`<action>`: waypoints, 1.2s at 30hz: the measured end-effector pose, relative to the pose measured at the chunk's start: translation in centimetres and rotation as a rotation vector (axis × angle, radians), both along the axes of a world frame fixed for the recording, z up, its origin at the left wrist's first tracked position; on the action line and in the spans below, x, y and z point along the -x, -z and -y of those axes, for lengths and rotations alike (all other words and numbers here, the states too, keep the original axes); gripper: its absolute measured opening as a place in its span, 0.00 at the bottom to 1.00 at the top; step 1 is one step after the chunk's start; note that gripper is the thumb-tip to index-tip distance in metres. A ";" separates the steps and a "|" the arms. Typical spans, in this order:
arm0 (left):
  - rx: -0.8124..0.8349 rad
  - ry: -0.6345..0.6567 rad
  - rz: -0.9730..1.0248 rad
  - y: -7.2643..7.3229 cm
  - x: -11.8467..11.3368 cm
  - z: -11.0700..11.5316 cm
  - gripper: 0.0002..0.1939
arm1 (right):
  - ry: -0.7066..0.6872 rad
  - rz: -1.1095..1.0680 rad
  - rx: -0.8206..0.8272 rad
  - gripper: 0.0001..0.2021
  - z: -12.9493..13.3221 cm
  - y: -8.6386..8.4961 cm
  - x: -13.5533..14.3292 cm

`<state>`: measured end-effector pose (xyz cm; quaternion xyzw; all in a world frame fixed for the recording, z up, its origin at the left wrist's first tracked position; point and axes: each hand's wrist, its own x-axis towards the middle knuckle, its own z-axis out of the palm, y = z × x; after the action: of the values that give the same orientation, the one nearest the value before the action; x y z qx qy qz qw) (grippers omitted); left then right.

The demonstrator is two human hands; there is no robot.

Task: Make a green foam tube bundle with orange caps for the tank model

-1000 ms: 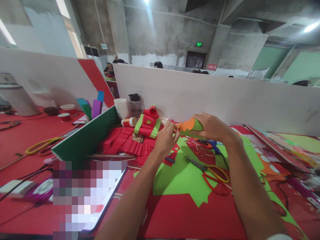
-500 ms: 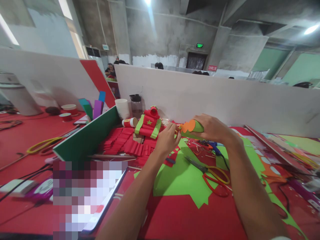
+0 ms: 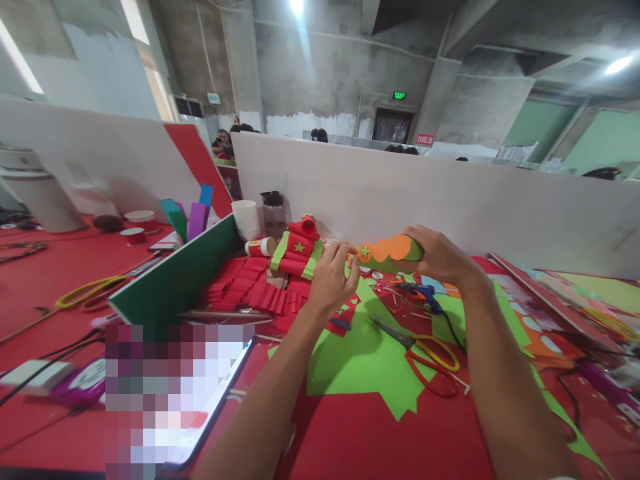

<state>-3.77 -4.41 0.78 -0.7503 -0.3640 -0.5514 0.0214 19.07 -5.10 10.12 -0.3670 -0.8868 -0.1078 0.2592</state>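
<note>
My right hand (image 3: 435, 255) grips the right end of an orange-and-green paper craft (image 3: 383, 251). Orange discs run along its face, and a small green star (image 3: 365, 252) sits on one of them. At the craft's left end, my left hand (image 3: 334, 277) is closed with its fingertips on a small orange piece; fingers partly cover it. Below both hands lie scissors (image 3: 410, 341) with red and yellow handles, on cut green paper (image 3: 357, 367). A red paper craft with green edging (image 3: 299, 248) stands left of my left hand.
Many red paper strips (image 3: 235, 283) lie beside a green board (image 3: 175, 270). A blue glue gun (image 3: 431, 298) with a cord rests behind the scissors. Paper cups (image 3: 246, 220) and a bottle (image 3: 273, 212) stand against the white partition (image 3: 400, 190). A phone (image 3: 207, 407) lies front left.
The orange-and-green craft has shifted slightly right with my right hand, and its starred disc now shows more fully. My left hand has turned a little, its fingers still at the craft's left end.
</note>
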 end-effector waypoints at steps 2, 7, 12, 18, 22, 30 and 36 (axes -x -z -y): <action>-0.046 0.007 -0.002 0.0 0.2 0.0 0.12 | -0.018 -0.105 0.040 0.19 -0.4 0.3 -0.9; -0.115 0.022 -0.152 0.4 0.4 -0.1 0.23 | -0.090 -0.306 0.147 0.23 -1.6 1.3 -3.1; -0.160 0.039 -0.284 0.9 0.3 -0.3 0.28 | -0.099 -0.378 0.160 0.24 -2.0 1.8 -4.0; -0.164 0.029 -0.336 1.0 0.3 -0.5 0.29 | -0.102 -0.390 0.179 0.24 -1.9 1.8 -3.9; -0.158 0.027 -0.358 1.0 0.3 -0.4 0.30 | -0.084 -0.407 0.179 0.25 -2.0 1.9 -4.1; -0.152 0.053 -0.348 0.9 0.2 -0.2 0.27 | -0.088 -0.398 0.211 0.25 -2.3 2.1 -4.2; -0.124 0.046 -0.331 0.7 0.0 0.0 0.27 | -0.109 -0.378 0.219 0.25 -2.4 2.0 -4.0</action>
<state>-3.76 -4.38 0.04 -0.8362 -0.3034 -0.4422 0.1147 23.02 -2.75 8.10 -0.3582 -0.8474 0.0739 0.3848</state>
